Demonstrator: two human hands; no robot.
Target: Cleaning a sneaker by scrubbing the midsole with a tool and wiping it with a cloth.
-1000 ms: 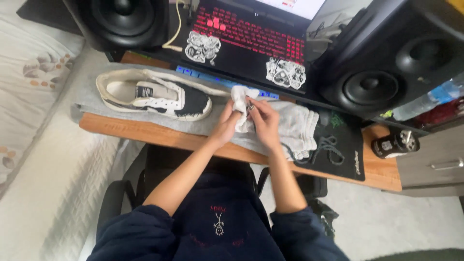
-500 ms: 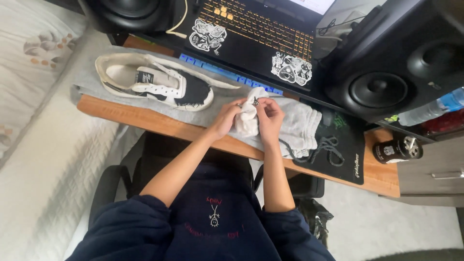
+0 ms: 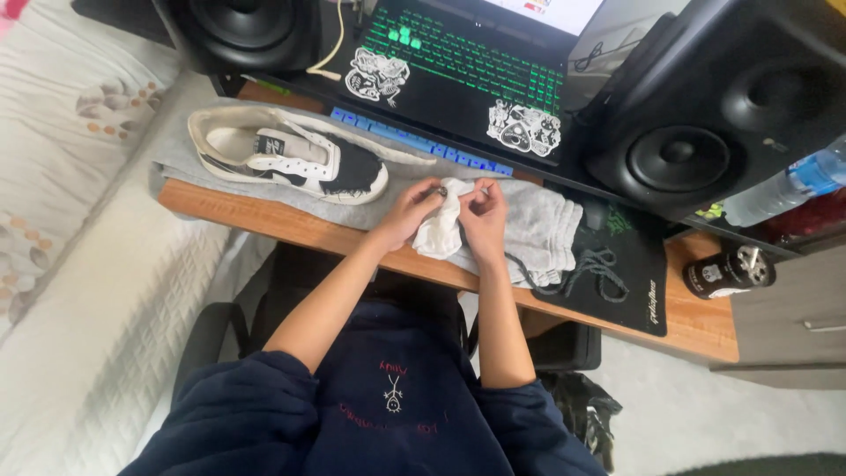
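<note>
While the head view looks straight down over the seated person, both hands meet above the near edge of the tabletop [image 3: 264,220]. The left hand [image 3: 410,214] and the right hand [image 3: 485,220] together hold a crumpled white cloth [image 3: 441,231], which sits between them. The left fingers [image 3: 432,192] curl closed over the cloth's upper left part; the right fingers [image 3: 480,189] pinch its upper right edge, thumb against forefinger. The lower part of the cloth hangs loose below both grips, just over a grey garment [image 3: 542,225] spread across the tabletop. Whether the cloth's bottom touches the garment cannot be told.

To the left of the hands, on the same grey garment, a white and black sneaker [image 3: 291,163] lies with its toe toward the hands, near but apart from the left hand. A dark lace [image 3: 590,269] lies on a black mat [image 3: 634,264] to the right. Behind the hands stands a laptop [image 3: 458,75] with green-lit keys, flanked by two black speakers [image 3: 696,115]. A small dark jar [image 3: 727,271] lies at the far right.
</note>
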